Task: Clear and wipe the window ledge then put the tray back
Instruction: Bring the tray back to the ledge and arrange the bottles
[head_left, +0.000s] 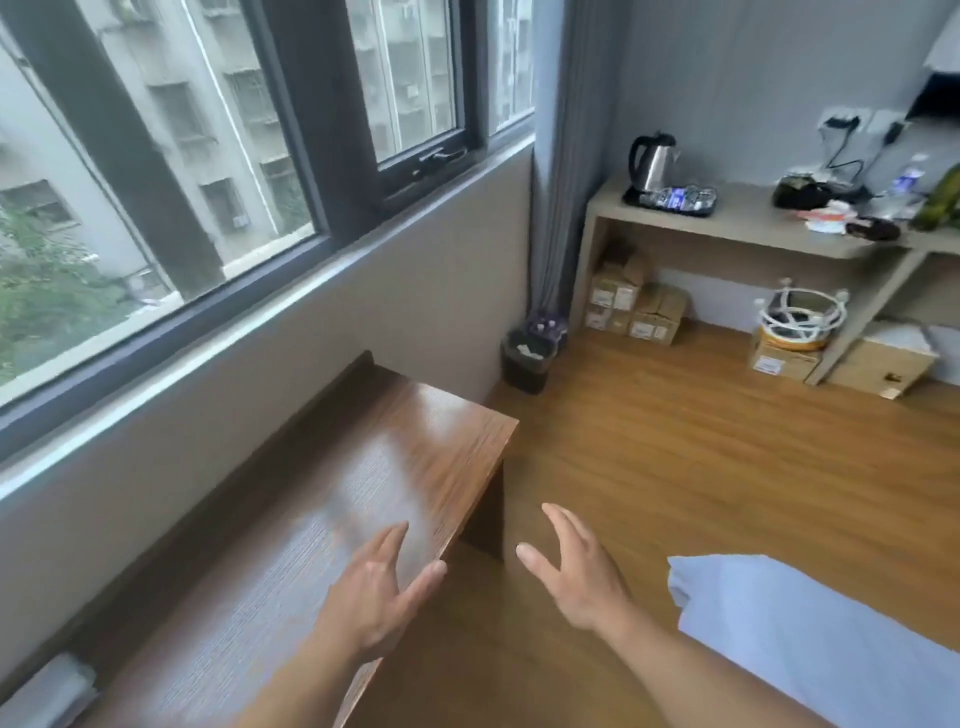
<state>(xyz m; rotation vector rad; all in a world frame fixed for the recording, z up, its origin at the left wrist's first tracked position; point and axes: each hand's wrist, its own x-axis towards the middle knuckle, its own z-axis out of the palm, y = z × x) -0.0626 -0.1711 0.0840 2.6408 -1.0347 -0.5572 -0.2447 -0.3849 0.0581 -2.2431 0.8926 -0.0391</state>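
Note:
A narrow pale window ledge (291, 306) runs below the dark window frame, from lower left up to the curtain. Under it stands a brown wooden desk (322, 499) with a bare glossy top. My left hand (376, 597) hovers over the desk's near right edge, fingers straight and spread, holding nothing. My right hand (571, 566) is held out over the wooden floor just right of the desk, also spread and empty. A dark tray (670, 200) carrying a kettle and water bottles sits on the far shelf.
A black waste bin (524, 361) stands in the corner by the grey curtain (561, 156). Cardboard boxes (636, 312) sit under the beige shelf table (737, 223), which holds assorted items. A white bed corner (810, 629) lies at lower right. A pale folded object (47, 691) rests at the desk's near left.

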